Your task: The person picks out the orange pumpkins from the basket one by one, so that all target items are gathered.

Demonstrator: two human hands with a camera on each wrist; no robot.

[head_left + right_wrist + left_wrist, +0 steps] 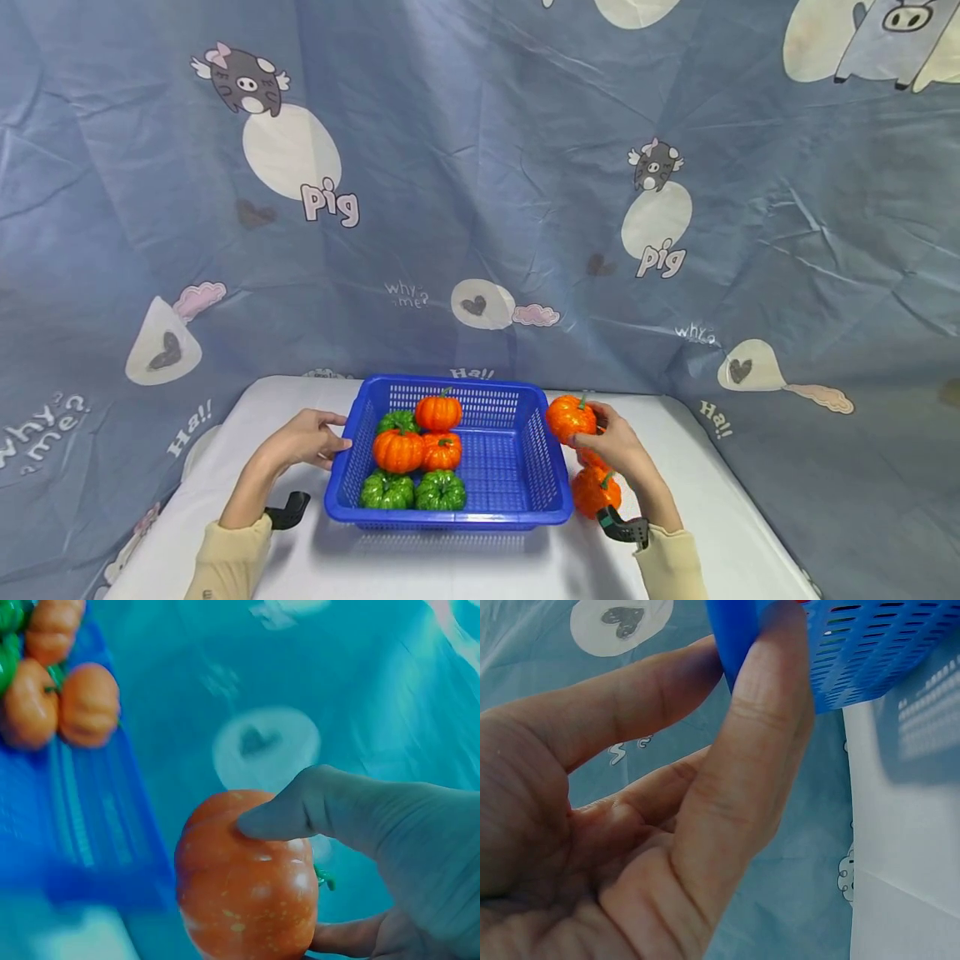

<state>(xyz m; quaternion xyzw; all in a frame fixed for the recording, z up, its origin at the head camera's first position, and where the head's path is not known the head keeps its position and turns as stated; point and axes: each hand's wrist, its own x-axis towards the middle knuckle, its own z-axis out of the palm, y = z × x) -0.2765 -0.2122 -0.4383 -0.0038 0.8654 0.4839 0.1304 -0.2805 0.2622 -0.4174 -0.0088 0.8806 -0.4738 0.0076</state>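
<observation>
A blue plastic basket (517,518) with slotted walls stands on the table. My left hand (303,437) pinches its left rim between thumb and finger; the left wrist view shows the digits on either side of the rim. In my right hand (621,442) is a small orange pumpkin (567,419) with a green stem, held just outside the basket's right wall. The right wrist view has the thumb pressed on the side of this pumpkin (247,885). Three orange pumpkins (397,452) and three green pumpkins (440,492) sit in the left half of the basket.
Below the right hand, an orange pumpkin (595,492) lies on the white table (420,571), with another orange one (589,457) partly hidden behind it. A blue curtain (480,167) with pig prints hangs around the table's back and sides.
</observation>
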